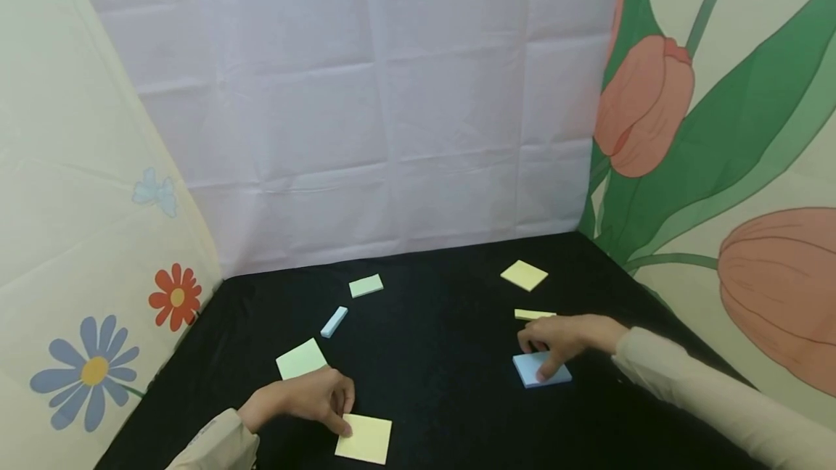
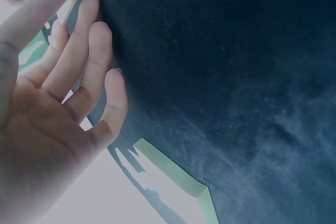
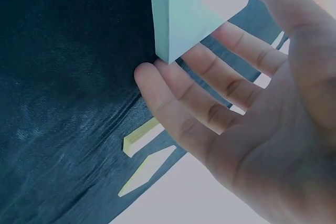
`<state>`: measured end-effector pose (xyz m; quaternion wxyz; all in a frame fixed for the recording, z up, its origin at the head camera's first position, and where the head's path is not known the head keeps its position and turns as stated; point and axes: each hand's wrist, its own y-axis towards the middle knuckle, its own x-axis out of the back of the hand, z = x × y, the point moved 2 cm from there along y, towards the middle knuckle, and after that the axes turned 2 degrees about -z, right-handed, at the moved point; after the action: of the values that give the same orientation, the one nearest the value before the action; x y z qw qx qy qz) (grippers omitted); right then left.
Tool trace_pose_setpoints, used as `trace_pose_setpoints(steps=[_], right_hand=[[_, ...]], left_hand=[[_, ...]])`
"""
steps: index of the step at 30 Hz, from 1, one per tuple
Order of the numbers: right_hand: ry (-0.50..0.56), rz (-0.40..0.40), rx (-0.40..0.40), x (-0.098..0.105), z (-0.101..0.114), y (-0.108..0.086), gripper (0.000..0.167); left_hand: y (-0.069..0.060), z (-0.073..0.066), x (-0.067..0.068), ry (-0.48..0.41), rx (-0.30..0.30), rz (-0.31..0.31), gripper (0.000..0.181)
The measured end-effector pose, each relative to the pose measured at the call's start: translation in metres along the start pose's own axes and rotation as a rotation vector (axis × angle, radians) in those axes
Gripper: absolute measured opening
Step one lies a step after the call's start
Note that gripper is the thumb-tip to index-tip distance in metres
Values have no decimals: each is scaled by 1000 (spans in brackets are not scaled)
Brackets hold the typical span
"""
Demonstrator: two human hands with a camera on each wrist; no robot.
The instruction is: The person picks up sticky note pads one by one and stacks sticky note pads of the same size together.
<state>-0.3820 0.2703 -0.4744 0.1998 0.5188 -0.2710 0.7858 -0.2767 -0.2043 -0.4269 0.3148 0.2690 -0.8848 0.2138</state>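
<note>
Near the front of the black-covered table, my left hand (image 1: 313, 394) pinches a yellow sticky note pad (image 1: 369, 442) at its upper left corner, thumb on top. In the left wrist view the yellow pad's edge (image 2: 68, 10) shows between thumb and index finger. My right hand (image 1: 567, 338) grips a thicker blue sticky note pad (image 1: 527, 368), its thumb across the top face. Seen from the right wrist, the blue pad (image 3: 202, 17) stands between the thumb and the fingers. Just behind my left hand lies a pale green sticky note pad (image 1: 300, 358).
Beyond my right hand lie a narrow yellow pad (image 1: 530, 314) and a square yellow pad (image 1: 525, 275). At the back left are a narrow light blue pad (image 1: 334, 322) and a small green pad (image 1: 366, 286). A white cloth (image 1: 392, 129) hangs behind the table (image 1: 431, 354).
</note>
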Motion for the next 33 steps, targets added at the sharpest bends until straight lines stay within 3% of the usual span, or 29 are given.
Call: trace_pose_setpoints(steps=[3, 10, 18, 22, 27, 29, 33], right_hand=[[12, 4, -26, -5, -10, 3, 44], [-12, 8, -16, -1, 1, 2, 41], [2, 29, -63, -14, -29, 11, 47], [0, 25, -56, 4, 7, 1, 44], [5, 39, -140, 35, 72, -16, 35], [14, 50, -198, 40, 86, -18, 34], [7, 61, -240, 42, 93, -19, 34]], left_hand=[[1, 0, 0, -7, -3, -4, 19], [4, 1, -1, 2, -51, -27, 19], [6, 7, 0, 38, -50, -113, 16], [5, 6, -1, -6, -59, -110, 18], [7, 4, -1, -25, -69, -129, 26], [8, 3, -1, -16, -59, -147, 33], [10, 2, 0, -2, -42, -182, 39]])
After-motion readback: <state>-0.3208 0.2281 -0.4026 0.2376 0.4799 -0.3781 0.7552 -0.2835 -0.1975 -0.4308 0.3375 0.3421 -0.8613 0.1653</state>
